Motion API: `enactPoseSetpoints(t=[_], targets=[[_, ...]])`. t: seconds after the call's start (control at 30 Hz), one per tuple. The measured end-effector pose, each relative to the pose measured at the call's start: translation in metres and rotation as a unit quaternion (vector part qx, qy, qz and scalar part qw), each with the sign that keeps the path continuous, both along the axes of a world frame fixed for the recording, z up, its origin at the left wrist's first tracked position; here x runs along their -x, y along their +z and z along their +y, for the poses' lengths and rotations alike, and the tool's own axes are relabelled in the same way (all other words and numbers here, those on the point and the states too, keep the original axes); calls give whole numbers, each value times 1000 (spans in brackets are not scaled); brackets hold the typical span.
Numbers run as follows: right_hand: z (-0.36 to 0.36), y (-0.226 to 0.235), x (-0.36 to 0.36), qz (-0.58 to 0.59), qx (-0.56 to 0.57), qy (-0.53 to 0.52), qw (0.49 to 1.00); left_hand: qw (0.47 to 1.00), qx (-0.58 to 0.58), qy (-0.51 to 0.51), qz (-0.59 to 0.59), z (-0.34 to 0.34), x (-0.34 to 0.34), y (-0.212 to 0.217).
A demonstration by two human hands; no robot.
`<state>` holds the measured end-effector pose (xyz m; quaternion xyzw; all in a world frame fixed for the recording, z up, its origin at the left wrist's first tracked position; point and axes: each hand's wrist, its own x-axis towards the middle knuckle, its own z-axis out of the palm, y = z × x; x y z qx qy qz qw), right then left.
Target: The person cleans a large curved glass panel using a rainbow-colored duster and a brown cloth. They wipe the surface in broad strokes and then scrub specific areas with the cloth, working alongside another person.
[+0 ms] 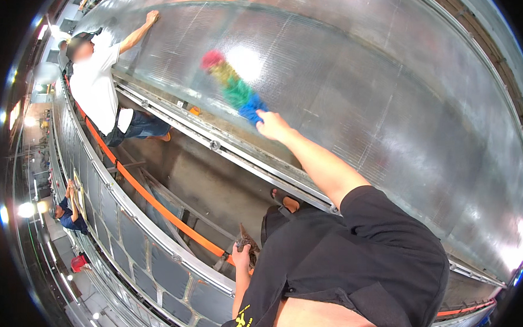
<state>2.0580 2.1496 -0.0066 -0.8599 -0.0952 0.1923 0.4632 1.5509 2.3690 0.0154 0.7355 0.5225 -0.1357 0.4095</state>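
Out over a large grey metal sheet, my right hand is closed on the blue end of a fluffy duster. The duster runs from blue through green and yellow to a pink tip, slightly blurred, pointing up and left across the sheet. Its handle, if it has one, is hidden. Low beside my body, my left hand is closed round a dark brown, rough-looking object with a pointed top. I cannot make out its kind.
A metal rail edges the sheet. A co-worker in a white shirt leans an arm over the sheet at the far left. An orange strip runs along a second panelled bench. Other people stand farther left.
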Motion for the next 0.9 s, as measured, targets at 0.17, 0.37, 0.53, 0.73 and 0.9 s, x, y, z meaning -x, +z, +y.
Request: enactPoseSetpoints(t=[0.17,0.37,0.53,0.73,0.9], targets=[[-41,14,46,-36,-155,-3,987,999,-32,15,15,6,-2,23],[-221,36,162,-115,102,-182,971,999,11,-1,44,60,20,-35],[-229,11,234,-39,222,-173,959,996,82,6,29,107,-23,-65],[24,-2,106,-8,110,-10,994,999,17,-47,12,210,-84,-65],[220,32,-27,41,-39,130,990,997,-20,-62,-45,310,-134,-58]])
